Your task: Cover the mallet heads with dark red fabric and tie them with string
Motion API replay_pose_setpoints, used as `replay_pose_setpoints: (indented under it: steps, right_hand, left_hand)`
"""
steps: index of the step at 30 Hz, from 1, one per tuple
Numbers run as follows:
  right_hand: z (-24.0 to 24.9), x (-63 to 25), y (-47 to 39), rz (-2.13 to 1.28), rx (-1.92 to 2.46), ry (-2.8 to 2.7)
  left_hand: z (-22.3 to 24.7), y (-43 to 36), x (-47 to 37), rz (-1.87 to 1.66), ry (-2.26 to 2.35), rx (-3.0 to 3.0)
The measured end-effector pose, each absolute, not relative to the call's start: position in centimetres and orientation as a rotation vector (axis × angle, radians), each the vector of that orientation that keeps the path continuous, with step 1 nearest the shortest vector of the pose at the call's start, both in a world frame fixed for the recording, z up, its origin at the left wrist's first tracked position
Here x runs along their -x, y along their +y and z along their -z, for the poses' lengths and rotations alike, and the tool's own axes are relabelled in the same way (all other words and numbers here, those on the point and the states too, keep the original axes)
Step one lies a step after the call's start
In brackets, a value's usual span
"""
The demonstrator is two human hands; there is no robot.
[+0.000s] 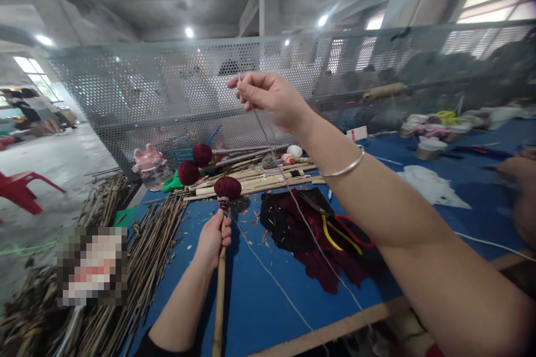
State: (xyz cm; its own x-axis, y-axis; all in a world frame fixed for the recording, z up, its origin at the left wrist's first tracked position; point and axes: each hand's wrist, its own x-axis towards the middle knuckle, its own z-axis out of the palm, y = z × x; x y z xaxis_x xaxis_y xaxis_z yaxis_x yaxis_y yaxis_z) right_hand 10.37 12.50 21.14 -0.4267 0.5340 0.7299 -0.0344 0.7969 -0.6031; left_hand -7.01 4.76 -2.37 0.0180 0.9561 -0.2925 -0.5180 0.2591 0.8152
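My left hand (214,238) is closed round a bamboo stick (220,295), just under its dark red cloth-covered ball head (228,187). Below that head the neck is bound with cord. Raised high in front of the mesh screen, my right hand (268,95) pinches a thin grey string (304,217) between thumb and fingers. The string runs down to the table's front edge. Another thin strand (268,270) trails from near the stick's neck across the blue table (259,301). Scissors with yellow handles (330,234) and a red-handled tool (354,231) lie on dark red and black cloth (322,268).
Two more dark red balls (201,154) lie behind, beside bamboo sticks (259,181) and a pink-lidded jar (151,164). Bundled thin stalks (146,256) line the left edge. A perforated metal screen (167,83) closes the back. Another person's hand (521,170) is at far right.
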Motion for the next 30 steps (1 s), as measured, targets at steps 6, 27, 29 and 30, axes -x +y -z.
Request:
replay_pose_setpoints:
  steps: [6, 27, 29, 30]
  right_hand:
    - [-14.4, -12.1, 9.0, -0.932, 0.674, -2.547]
    - [1.2, -10.0, 6.9, -1.859, 0.786, -1.579]
    - [1.0, -9.7, 7.5, -1.796, 0.843, -1.468]
    - [0.8, -9.6, 7.6, -1.749, 0.868, -1.423]
  left_hand:
    - [2.3, 4.7, 7.1, -1.243, 0.945, -0.599]
    - [-2.1, 0.4, 4.8, -1.16, 1.062, -1.107]
    - [-2.3, 0.7, 4.6, -1.166, 1.071, -1.123]
    - [-2.4, 0.9, 4.6, -1.171, 1.077, -1.122]
